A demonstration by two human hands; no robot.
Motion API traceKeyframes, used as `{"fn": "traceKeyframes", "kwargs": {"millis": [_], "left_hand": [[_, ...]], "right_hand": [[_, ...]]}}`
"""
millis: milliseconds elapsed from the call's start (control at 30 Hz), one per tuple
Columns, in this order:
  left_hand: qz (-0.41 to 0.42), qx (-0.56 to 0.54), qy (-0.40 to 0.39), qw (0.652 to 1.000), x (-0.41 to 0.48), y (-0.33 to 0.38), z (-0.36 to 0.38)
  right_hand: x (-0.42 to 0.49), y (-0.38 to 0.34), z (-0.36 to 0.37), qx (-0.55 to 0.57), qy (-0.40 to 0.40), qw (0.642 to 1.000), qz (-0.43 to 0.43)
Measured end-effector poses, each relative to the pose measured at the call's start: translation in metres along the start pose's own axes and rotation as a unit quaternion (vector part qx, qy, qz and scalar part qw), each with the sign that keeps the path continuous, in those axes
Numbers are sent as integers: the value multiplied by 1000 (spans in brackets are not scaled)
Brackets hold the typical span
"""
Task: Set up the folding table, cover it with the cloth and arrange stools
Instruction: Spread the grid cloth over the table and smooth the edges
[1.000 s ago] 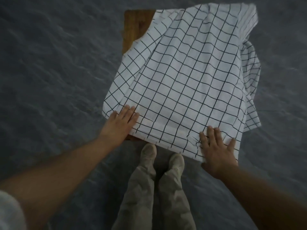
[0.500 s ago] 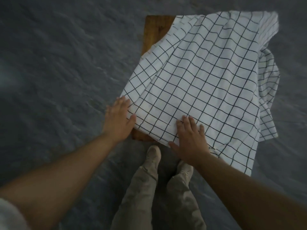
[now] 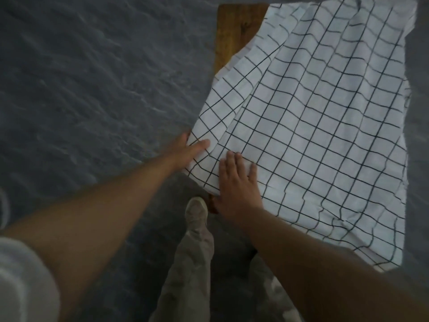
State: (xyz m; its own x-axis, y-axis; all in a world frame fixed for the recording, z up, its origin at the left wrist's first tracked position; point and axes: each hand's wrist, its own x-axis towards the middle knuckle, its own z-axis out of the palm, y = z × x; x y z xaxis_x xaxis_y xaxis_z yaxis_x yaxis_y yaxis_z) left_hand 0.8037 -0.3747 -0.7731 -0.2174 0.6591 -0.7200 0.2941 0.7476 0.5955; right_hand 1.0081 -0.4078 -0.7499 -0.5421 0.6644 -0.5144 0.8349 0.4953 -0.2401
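Note:
A white cloth with a black grid (image 3: 325, 117) lies askew over the wooden folding table (image 3: 234, 31), whose far left corner and a sliver of near edge stay bare. My left hand (image 3: 185, 149) is at the cloth's near left corner, thumb on top and fingers along the edge; whether it pinches the fabric I cannot tell. My right hand (image 3: 236, 182) presses flat on the cloth near the table's front edge, fingers straight. The cloth's right side hangs off the table. No stools are in view.
Grey rippled floor (image 3: 92, 89) surrounds the table on all sides. My legs in light trousers and a pale shoe (image 3: 197, 210) stand right at the table's near edge.
The view has shifted, with the table now lying further right. My right hand slid left along the cloth's near edge toward my left hand. The left hand stayed at the corner.

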Motion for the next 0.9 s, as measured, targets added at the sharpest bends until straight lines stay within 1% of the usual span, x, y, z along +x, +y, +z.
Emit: {"fn": "traceKeyframes", "kwargs": {"millis": [33,100,233,500,633,767,900], "left_hand": [[5,-1,-11,1000,3,-2,2],[9,38,-12,999,8,-6,9],[84,150,37,984,7,-9,15],[168,187,133,959,-18,-27,7],[160,217,161,949,-29,-33,11],[158,203,167,952,-37,-36,10],[141,188,162,958,-37,-36,6]], "right_hand": [[1,-3,3,-7,0,1000,6],[3,-7,7,-23,-4,1000,11],[4,-6,7,-58,-20,998,8],[-5,-15,7,-105,-37,994,-18],[-14,-16,7,-87,-38,995,-30],[-16,-20,1,-49,-21,998,-24],[-16,-26,-2,-22,27,999,-14]]}}
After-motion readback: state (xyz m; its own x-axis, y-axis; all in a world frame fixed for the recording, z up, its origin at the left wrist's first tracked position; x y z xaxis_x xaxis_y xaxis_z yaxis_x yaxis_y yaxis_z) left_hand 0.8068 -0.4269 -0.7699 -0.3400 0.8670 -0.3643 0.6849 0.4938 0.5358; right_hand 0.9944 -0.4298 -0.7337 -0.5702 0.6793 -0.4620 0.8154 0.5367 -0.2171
